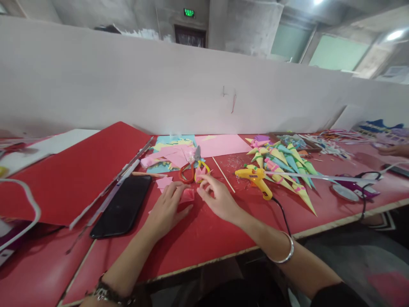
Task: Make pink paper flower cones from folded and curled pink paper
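Note:
My left hand (169, 209) rests palm down on the red table, fingers spread and thumb apart. By its fingertips lies a pink paper square (188, 195), with small pink paper pieces (164, 183) just behind. My right hand (220, 199) is bent with thumb and forefinger apart. Its forefinger is at a small folded pink paper piece (200, 173); whether they touch I cannot tell. Behind the hands lie scissors (188, 174) with one red and one yellow handle loop, partly covered by the folded piece.
A black phone (123, 207) and a red board (79, 175) lie left. Right are a yellow glue gun (255, 177) with a glue stick, a thin wooden stick (223, 175) and a pile of paper cones (287, 164). Pink sheets (220, 145) lie behind. Another person's hand (394, 150) is far right.

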The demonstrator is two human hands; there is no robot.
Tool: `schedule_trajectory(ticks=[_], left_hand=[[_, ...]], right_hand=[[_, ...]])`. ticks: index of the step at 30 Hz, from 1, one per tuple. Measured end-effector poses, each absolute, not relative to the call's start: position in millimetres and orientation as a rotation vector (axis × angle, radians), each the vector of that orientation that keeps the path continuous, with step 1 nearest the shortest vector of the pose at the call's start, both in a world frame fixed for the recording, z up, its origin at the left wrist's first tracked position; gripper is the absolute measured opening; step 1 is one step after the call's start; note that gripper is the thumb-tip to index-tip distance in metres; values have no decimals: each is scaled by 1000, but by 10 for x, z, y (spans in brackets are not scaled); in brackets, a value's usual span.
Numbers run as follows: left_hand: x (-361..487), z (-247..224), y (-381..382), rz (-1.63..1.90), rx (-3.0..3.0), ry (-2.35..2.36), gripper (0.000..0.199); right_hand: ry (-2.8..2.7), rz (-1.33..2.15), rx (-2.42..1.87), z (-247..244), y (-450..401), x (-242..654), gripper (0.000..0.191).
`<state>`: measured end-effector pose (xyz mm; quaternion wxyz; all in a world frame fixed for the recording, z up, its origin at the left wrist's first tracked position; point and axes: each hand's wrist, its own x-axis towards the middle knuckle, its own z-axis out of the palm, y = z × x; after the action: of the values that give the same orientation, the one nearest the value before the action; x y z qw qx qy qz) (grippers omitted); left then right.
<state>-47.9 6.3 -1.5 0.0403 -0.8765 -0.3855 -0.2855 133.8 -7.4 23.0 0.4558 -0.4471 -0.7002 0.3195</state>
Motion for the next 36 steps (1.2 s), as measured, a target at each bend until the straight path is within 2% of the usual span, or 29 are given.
schedule_trajectory(ticks=[3,6,10,15,20,26,32,36], left_hand=[[-505,-63,77,-864,-2654,-1194,40],[-515,-76,75,-793,-2693,-1271,42],[-503,-61,48,-733,-2735,-1382,42],[-410,-44,-45,-682,-2735,-1381,40],[-298,-55,-104,-539,-2784,-1351,27],[-282,-57,-37,-529,-2833,-1318,27],[-284,88,-61,-319,-2831,-1278,27],[-335,98,-37,-402,-2885,-1289,26]], right_hand=[[-1984,603,-1131,352,-297,1435,30],[-2228,181,-1298,329,-622,1630,35],[-2226,-245,-1397,-28,-986,1939,39],[-1978,-639,-1259,-523,-1079,2088,34],[-1903,-686,-1202,-658,-1053,2063,35],[-1872,-719,-1260,-677,-1074,2079,37],[-1860,-736,-1286,-702,-1086,2094,39],[-1866,-742,-1302,-706,-1092,2115,38]])
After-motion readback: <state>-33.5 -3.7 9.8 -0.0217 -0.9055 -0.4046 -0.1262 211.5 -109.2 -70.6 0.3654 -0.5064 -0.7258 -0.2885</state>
